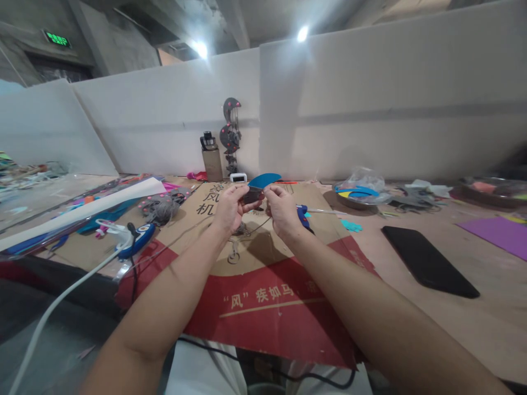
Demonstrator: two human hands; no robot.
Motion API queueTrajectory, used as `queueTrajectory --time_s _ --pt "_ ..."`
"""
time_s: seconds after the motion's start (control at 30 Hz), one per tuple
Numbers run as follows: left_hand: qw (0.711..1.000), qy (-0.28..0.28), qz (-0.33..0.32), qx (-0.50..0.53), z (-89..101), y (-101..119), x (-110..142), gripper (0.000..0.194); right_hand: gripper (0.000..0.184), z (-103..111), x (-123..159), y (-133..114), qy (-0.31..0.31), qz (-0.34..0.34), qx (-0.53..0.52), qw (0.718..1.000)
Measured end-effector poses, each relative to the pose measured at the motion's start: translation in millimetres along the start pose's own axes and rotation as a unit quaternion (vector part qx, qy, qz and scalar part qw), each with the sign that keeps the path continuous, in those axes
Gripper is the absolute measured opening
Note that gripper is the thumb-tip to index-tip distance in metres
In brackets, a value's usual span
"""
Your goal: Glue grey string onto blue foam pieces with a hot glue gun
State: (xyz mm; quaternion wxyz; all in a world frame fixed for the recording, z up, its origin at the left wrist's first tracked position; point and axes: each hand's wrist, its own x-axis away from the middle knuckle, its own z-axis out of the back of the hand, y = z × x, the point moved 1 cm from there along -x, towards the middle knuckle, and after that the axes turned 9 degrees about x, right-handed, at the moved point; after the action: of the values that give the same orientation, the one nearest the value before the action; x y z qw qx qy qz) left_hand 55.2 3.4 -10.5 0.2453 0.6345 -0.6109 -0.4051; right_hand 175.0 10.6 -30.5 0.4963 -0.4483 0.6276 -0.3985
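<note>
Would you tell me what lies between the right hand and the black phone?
In the head view, a blue glue gun shows beside the right hand, with a teal scrap nearer the black phone.

Dark grey is shown by the held piece [252, 195], and bright blue by the oval [265, 179] behind it. The cardboard [272, 329] is divided into tan and deep red; its tan part is lettered in black, its red part in tan, with a tan line ruled beneath. The ornament [229, 137] is dotted pinkish red on dark grey. The wall [370, 77] is coloured off-white and crossed by a grey band. Purple is seen on the sheet [496, 233], black on the phone [428, 260], turquoise on the scraps [351, 225], grey on the yarn [162, 208].
</note>
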Motion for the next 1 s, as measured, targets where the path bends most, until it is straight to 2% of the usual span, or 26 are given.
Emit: queueTrajectory --time_s 0.27,0.53,0.73,1.0 --pt "1.0 0.012 0.0 -0.005 0.3 1.3 0.3 0.014 0.023 -2.6 2.6 -3.7 -0.01 -0.017 -0.055 0.998" --pt "1.0 0.015 0.011 0.001 -2.6 4.1 1.7 0.015 0.026 -1.5 2.6 -1.5 -0.01 -0.015 -0.032 0.999" --pt "1.0 0.014 0.002 0.001 2.2 2.4 -2.0 0.014 0.026 -2.8 4.5 -2.8 -0.028 -0.016 -0.033 0.999" --pt "0.999 0.027 0.032 -0.015 4.1 1.6 -5.4 0.012 0.024 -1.5 2.3 -4.1 -0.047 0.005 -0.012 0.999"
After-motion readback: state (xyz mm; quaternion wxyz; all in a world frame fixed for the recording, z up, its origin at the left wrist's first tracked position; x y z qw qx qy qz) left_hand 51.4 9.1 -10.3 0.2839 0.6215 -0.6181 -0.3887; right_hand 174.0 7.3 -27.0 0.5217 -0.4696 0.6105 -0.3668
